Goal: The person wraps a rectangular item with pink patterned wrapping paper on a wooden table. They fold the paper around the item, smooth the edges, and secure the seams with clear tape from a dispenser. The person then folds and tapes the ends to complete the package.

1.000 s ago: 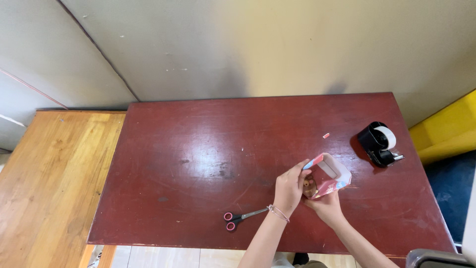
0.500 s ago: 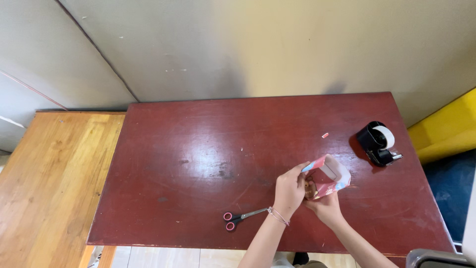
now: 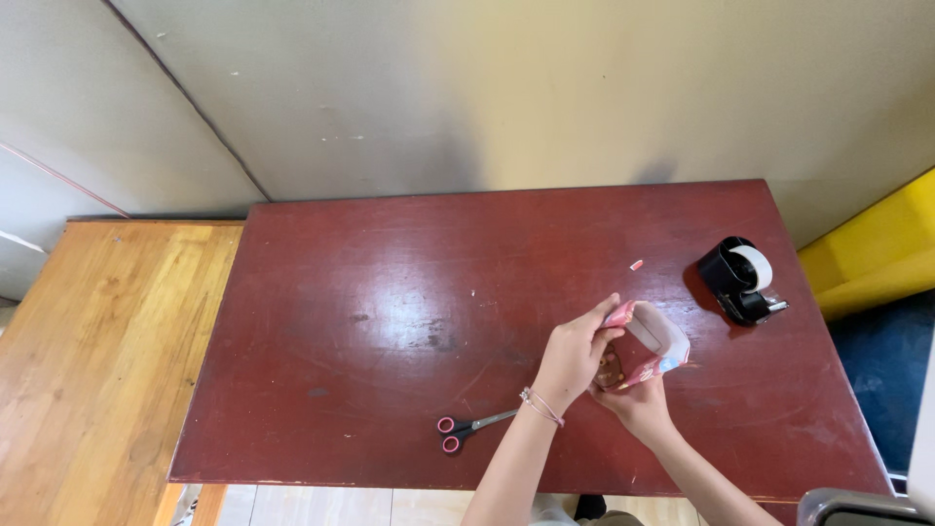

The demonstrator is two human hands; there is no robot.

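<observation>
A small pink and white open carton [image 3: 651,346] is held over the dark red table [image 3: 390,292], right of centre. My left hand [image 3: 573,353] pinches the carton's upper left edge with fingers and thumb; a thin bracelet circles that wrist. Under the carton, my right hand [image 3: 638,401] supports it from below and grips its near side. The carton's open mouth faces up and shows a white inside.
Scissors with pink handles [image 3: 472,428] lie near the table's front edge, left of my arms. A black tape dispenser with a white roll [image 3: 740,278] stands at the right. A tiny scrap [image 3: 637,264] lies nearby. A wooden bench [image 3: 97,351] adjoins at left.
My left hand has slid up along the carton's left edge, fingers now reaching over its top corner. The carton has tilted slightly. Scissors and dispenser stayed put.
</observation>
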